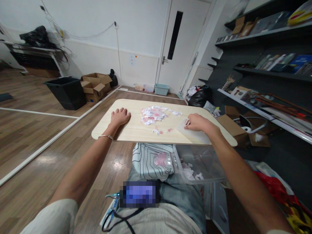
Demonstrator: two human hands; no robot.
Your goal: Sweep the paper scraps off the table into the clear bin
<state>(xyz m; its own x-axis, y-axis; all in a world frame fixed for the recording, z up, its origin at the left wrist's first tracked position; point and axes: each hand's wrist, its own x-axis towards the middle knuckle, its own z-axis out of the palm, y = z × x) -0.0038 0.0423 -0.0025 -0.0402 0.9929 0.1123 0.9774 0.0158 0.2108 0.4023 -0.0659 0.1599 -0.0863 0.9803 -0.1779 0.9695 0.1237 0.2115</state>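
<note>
My left hand [120, 116] rests palm down on the left part of the pale wooden tabletop [131, 134], fingers apart and holding nothing. On the right side, my right hand [198, 123] is closed on a flat, translucent white scraper [193, 134] with a cut-out slot near its upper corner; the scraper touches the board. Between my hands lies a loose pile of white paper scraps [152, 113] mixed with pinkish bits. A few stray scraps [157, 131] lie nearer me.
Below the table's front edge, a see-through plastic box [207, 162] holds some scraps. A patterned cushion [143, 161] lies on my lap, beside it a pink-and-white packet [162, 160]. Cardboard boxes [97, 85] and a black bin [68, 92] stand left; shelves [265, 73] line the right.
</note>
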